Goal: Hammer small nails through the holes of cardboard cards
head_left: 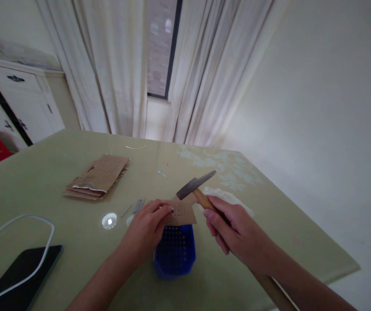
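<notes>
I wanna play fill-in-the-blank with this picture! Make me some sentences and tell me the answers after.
1. The right hand grips a ____ by its wooden handle.
2. The basket partly covered by the cardboard piece is coloured ____.
3. The metal nails lie nearer the ____ than the right hand.
4. The cable crossing the dark flat device is coloured ____.

Missing words: hammer; blue; left hand; white.

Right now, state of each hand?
Left hand: at the cardboard; whether it's gripping anything can't be told.
Right hand: closed, holding the hammer.
</notes>
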`<state>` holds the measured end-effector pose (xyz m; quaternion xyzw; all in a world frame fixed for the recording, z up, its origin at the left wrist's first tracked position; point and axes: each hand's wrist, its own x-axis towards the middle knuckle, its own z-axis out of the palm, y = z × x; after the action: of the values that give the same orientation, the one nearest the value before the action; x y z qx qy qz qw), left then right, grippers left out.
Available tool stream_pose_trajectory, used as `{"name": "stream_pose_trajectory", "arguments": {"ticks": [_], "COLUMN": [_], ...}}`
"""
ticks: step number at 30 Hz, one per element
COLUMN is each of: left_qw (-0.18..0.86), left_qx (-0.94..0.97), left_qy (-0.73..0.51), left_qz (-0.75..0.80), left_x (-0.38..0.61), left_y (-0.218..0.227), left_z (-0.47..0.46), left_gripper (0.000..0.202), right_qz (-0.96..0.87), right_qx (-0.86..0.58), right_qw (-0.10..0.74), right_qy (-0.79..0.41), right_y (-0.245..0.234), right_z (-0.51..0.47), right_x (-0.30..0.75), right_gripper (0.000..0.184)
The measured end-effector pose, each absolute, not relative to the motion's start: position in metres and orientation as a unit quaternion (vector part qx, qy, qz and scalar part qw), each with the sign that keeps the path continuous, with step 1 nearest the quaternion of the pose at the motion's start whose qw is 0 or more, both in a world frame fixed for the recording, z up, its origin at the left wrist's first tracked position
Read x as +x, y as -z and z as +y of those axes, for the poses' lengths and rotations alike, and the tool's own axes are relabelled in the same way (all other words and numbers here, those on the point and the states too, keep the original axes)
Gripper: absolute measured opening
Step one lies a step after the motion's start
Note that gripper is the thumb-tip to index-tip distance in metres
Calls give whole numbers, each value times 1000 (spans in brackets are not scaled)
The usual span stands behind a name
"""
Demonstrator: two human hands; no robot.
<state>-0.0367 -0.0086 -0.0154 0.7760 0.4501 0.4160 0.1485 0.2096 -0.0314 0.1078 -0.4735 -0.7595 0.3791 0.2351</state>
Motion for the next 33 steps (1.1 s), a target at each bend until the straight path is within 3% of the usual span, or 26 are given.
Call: {"name": "stream_pose_trajectory", "arguments": {"ticks": [5,33], "left_qw": [141,101], "left_qx": [781,797], "left_qy": [-408,-371], "left_qz": [452,465], "left_x": [-35,-36], "left_y": [14,20], "left_z": [-8,-8], "left_gripper": [27,23], "right_qz": [-780,-790], "right_qx": [-489,-515], "right_qw": [156,160], "right_qy": [-357,-290], "right_y": [-106,-100], "right_z": [-35,-44], "right_x": [201,193], "right_gripper": [29,27]}}
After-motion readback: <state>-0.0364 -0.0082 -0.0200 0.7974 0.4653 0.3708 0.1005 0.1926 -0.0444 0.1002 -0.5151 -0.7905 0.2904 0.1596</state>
